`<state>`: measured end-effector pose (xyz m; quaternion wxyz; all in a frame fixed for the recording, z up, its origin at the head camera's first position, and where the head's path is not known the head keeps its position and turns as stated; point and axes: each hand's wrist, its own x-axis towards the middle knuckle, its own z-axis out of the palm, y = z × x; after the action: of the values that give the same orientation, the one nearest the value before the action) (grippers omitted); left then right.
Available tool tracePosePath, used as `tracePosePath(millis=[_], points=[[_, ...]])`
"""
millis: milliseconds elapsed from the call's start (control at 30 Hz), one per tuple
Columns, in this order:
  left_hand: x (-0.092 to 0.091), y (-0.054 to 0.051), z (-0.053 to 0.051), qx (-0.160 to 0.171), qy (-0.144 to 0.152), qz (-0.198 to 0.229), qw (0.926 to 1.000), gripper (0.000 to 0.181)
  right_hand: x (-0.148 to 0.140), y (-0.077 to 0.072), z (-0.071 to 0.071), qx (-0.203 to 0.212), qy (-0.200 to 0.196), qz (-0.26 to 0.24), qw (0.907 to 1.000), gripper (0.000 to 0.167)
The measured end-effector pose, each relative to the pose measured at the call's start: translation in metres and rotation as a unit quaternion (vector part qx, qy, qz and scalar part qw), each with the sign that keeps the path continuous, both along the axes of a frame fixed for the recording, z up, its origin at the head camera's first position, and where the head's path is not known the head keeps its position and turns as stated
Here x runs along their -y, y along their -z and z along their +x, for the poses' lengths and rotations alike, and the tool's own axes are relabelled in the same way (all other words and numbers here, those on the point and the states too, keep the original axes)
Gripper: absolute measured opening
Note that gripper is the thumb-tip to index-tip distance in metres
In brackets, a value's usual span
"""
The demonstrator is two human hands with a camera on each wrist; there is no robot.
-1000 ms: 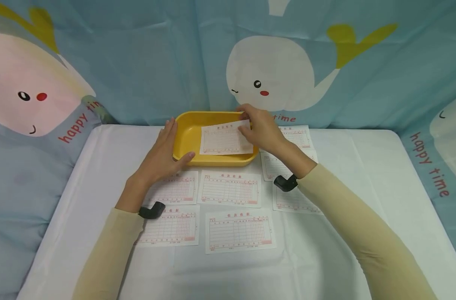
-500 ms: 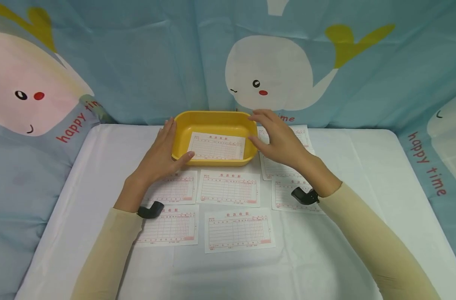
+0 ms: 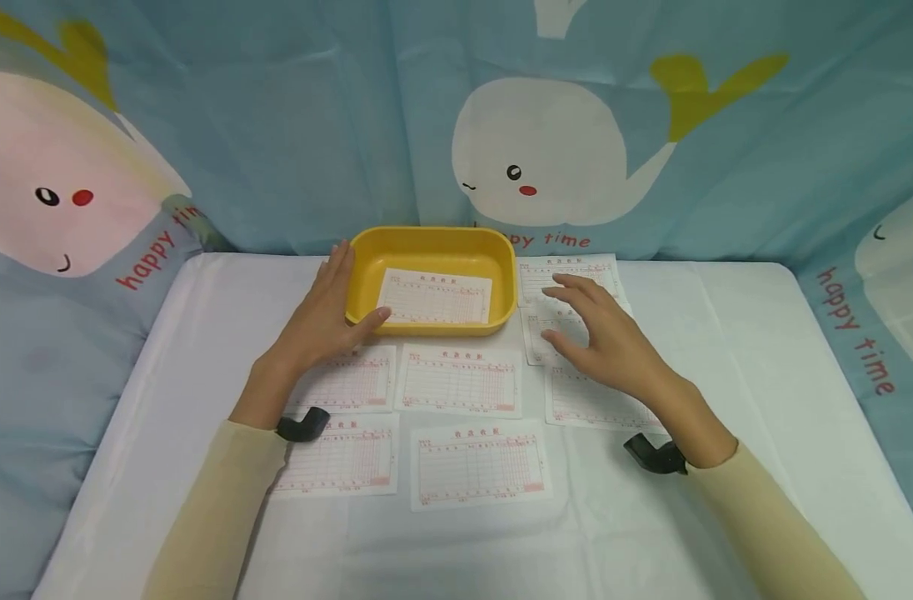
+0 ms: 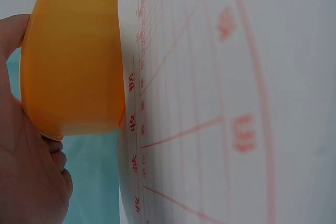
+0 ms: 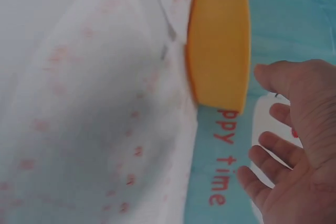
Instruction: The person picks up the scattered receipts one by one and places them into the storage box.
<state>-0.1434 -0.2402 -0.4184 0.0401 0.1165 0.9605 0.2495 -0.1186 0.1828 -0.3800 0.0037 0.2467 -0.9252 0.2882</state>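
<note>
The left hand (image 3: 311, 321), fingers extended, rests against a yellow, round-cornered plastic tray (image 3: 434, 250); the right hand (image 3: 610, 342), loosely spread, hovers over white, red-printed paper slips (image 3: 595, 407). Only the head view shows another slip (image 3: 436, 298) inside; wrist views show outer walls.

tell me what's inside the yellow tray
One white paper slip with red print lies in the yellow tray, printed side up. Whether anything lies under it cannot be seen, and the left hand covers part of the tray's near left corner.
</note>
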Motion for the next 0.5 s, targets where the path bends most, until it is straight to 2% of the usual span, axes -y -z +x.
tracePosePath(millis=[233,500], points=[[-0.001,0.002,0.0,-0.006,-0.005,0.005,1.0,0.112,-0.022,0.019,0.026,0.011,0.024,0.0,0.9996,0.056],[0.0,0.004,-0.001,-0.006,-0.001,0.004,1.0,0.112,-0.051,0.044,0.057,-0.018,0.048,-0.009,0.9986,0.057]])
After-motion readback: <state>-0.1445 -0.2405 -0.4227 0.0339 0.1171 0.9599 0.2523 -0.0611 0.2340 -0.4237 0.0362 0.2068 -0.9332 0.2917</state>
